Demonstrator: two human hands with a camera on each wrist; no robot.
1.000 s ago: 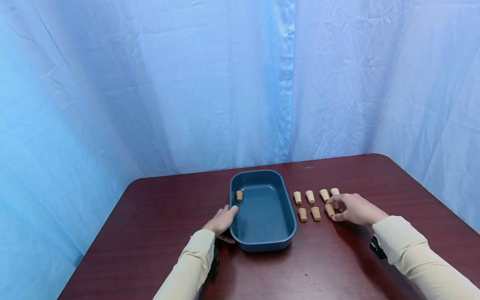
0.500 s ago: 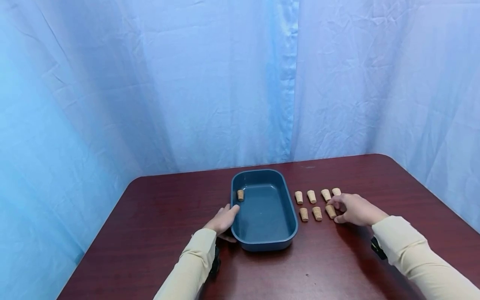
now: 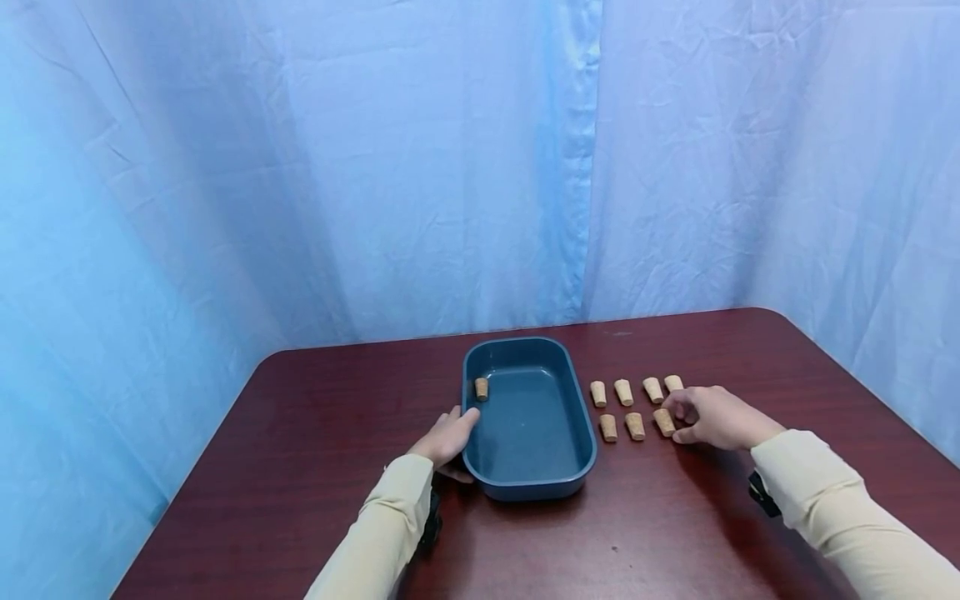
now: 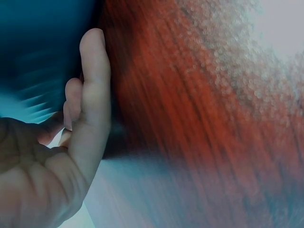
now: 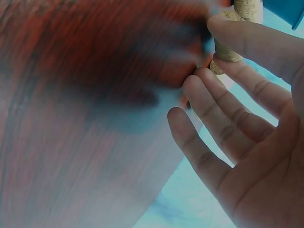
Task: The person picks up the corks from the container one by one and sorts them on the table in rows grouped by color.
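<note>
A deep blue rectangular tray (image 3: pixel 517 492) with rounded corners lies on the table. My left hand (image 3: pixel 444 439) holds its left side, thumb over the rim and fingers along the outer wall; in the left wrist view, the fingers (image 4: pixel 92 90) lie beside that wall. One cork stopper (image 3: pixel 482 389) is inside near the left wall. Right of the tray, several tapered corks stand in two rows. My right hand (image 3: pixel 716 418) pinches the rightmost cork (image 3: pixel 664 422) of the nearer row between thumb and index finger, its other fingers spread in the right wrist view.
The far row of corks (image 3: pixel 624 392) runs just behind the nearer one, its right end (image 3: pixel 673 383) close to my right knuckles. Two more nearer corks (image 3: pixel 635 426) sit toward the tray. Dark red wooden table (image 3: pixel 337 417); pale blue curtains (image 3: pixel 420 167) hang beyond its back edge.
My right hand has shifted slightly to the right, with the cork at its fingertips. The left hand keeps its place on the tray; the whole view has drifted a little.
</note>
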